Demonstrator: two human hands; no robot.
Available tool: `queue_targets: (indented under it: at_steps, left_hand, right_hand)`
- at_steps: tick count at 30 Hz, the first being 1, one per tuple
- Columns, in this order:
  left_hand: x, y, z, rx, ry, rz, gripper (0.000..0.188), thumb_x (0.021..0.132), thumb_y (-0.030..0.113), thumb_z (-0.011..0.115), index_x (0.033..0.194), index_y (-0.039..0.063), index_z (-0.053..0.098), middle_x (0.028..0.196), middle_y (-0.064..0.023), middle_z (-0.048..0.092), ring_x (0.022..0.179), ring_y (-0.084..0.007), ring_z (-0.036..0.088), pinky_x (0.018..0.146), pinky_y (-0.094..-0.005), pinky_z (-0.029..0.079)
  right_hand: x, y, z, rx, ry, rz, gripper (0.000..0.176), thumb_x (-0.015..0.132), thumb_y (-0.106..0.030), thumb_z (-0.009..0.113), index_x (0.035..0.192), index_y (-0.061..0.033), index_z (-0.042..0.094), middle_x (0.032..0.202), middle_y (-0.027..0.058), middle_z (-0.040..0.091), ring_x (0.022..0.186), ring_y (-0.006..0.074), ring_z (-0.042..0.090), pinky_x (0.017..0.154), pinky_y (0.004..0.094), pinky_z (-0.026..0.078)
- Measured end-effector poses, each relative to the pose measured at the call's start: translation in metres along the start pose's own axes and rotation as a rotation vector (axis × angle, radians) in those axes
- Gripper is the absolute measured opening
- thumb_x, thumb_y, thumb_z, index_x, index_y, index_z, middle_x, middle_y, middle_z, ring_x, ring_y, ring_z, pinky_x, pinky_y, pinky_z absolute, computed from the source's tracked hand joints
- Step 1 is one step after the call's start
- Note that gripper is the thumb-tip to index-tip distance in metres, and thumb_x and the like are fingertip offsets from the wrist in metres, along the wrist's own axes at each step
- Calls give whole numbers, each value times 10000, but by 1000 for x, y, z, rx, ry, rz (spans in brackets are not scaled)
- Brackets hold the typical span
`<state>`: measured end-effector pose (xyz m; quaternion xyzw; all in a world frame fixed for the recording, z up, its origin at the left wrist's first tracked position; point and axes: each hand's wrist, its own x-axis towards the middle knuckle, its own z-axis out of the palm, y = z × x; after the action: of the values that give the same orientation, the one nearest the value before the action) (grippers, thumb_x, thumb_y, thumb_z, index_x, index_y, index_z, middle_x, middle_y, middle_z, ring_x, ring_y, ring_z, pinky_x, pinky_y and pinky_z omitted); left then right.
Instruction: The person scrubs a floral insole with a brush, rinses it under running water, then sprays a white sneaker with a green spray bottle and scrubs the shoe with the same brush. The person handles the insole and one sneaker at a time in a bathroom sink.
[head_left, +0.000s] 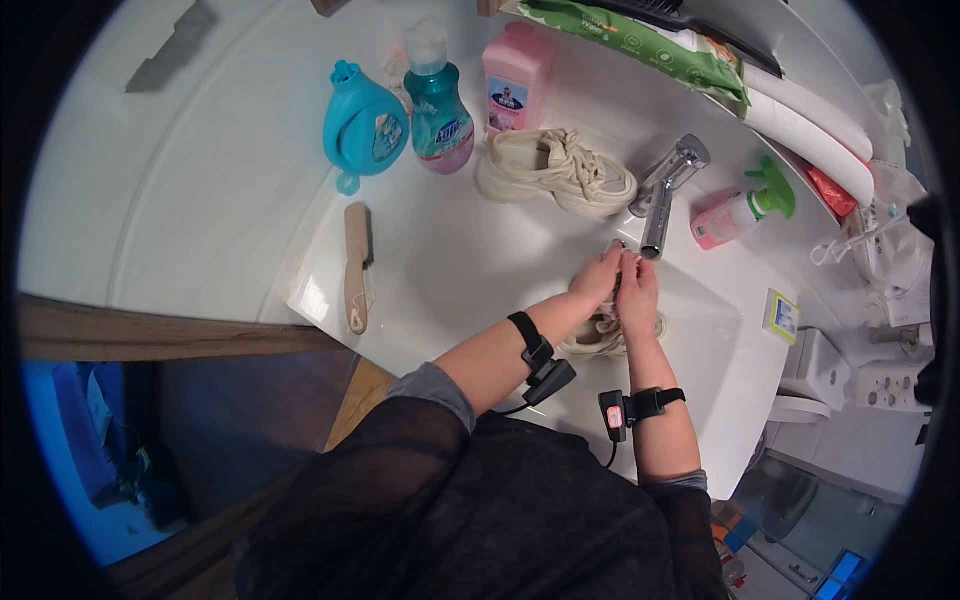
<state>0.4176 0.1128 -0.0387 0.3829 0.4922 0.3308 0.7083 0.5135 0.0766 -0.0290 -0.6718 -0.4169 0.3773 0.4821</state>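
Both my hands meet over the basin of a white sink (450, 300), just below the spout of a chrome faucet (657, 217). My left hand (598, 279) and my right hand (637, 289) press together around a small, mostly hidden thing, perhaps a lace or cloth. A cream lace-up shoe (592, 337) lies in the basin under my hands and wrists, partly covered by them. Its mate, another cream shoe (555, 172), stands on the back ledge left of the faucet. A beige-handled brush (355, 270) rests on the sink's left side.
A blue detergent bottle (367, 131), a teal pump bottle (441, 112) and a pink bottle (517, 75) stand at the back left. A pink spray bottle (731, 217) with a green trigger is right of the faucet. A green-edged box (782, 316) sits at the right rim.
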Motion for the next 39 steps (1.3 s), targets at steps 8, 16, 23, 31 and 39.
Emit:
queue_targets:
  at_steps: [8, 16, 23, 31, 39]
  left_hand:
    - [-51, 22, -57, 972, 151, 546, 444, 811, 381, 776, 1056, 51, 609, 1060, -150, 635, 933, -331, 644, 781, -410, 524]
    - [-60, 35, -93, 223, 210, 30, 474, 881, 454, 733, 1148, 92, 583, 1154, -80, 648, 995, -213, 667, 820, -402, 547]
    - [-115, 50, -143, -395, -28, -135, 459, 912, 386, 720, 1279, 156, 566, 1158, -15, 668, 1048, -163, 669, 883, -399, 564]
    - [-199, 113, -286, -235, 367, 335, 667, 893, 197, 717, 1436, 98, 343, 1216, -79, 619, 1038, -232, 676, 858, -429, 559]
    - [-177, 47, -407, 622, 1043, 33, 499, 908, 301, 672, 1346, 84, 574, 1258, -159, 591, 1123, -330, 589, 928, -447, 505]
  right_hand:
    - [-19, -11, -49, -195, -119, 151, 439, 1000, -403, 586, 1283, -71, 629, 1195, 104, 635, 1073, 184, 579, 945, 332, 458]
    - [-39, -22, -42, -130, -230, 194, 434, 1006, -412, 581, 1282, -80, 626, 1157, 74, 645, 1036, 165, 576, 933, 300, 449]
    - [-57, -32, -42, -205, -412, 189, 372, 1009, -370, 577, 1286, -125, 622, 1050, -38, 637, 896, 79, 550, 776, 256, 431]
    - [-64, -24, -61, -140, -481, 320, 322, 1005, -337, 591, 1262, -148, 637, 1056, -50, 650, 957, 75, 578, 829, 280, 456]
    - [-62, -28, -69, -104, -432, 284, 310, 969, -275, 641, 1193, -61, 668, 1026, 13, 681, 915, 117, 593, 820, 266, 480]
